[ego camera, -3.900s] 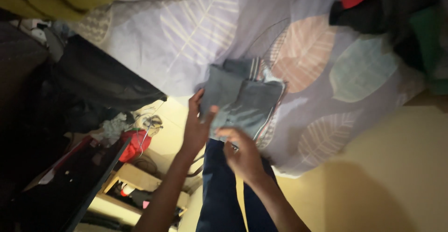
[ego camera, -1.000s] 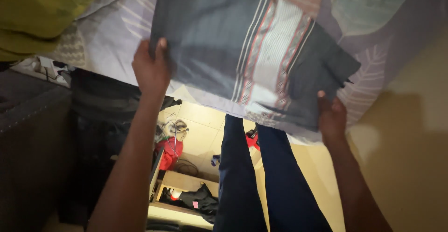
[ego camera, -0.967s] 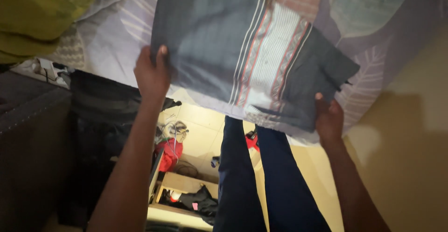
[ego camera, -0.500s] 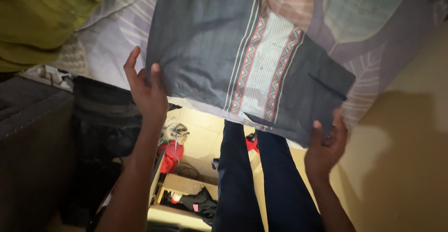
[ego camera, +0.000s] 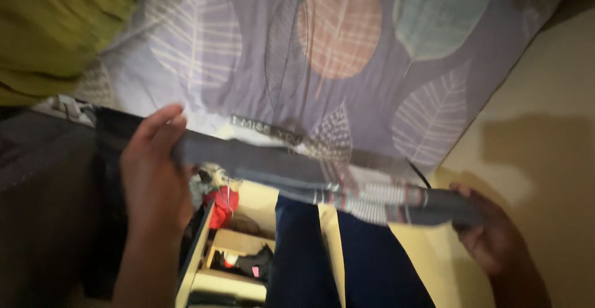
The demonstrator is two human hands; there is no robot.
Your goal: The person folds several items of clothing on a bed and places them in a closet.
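A folded grey garment point(ego camera: 322, 175) with a red and white patterned stripe is held edge-on between my two hands, lifted just off the bed. My left hand point(ego camera: 152, 171) grips its left end, fingers over the top. My right hand point(ego camera: 489, 233) holds the right end from underneath. The garment hangs over the near edge of a bed covered by a lilac sheet point(ego camera: 260, 54) printed with large leaves. My legs in dark blue trousers point(ego camera: 328, 264) show below the garment.
An olive-green cloth point(ego camera: 49, 29) lies bunched at the bed's top left. A dark bag or case point(ego camera: 49, 209) stands at the left. A low wooden shelf point(ego camera: 229, 264) holds red and dark items beside my legs. Pale floor point(ego camera: 533, 116) runs along the right.
The garment lay flat on the sheet with my hands at its lower corners. Now both hands have lifted it off the bed toward me, so it appears edge-on, and the sheet is bare.
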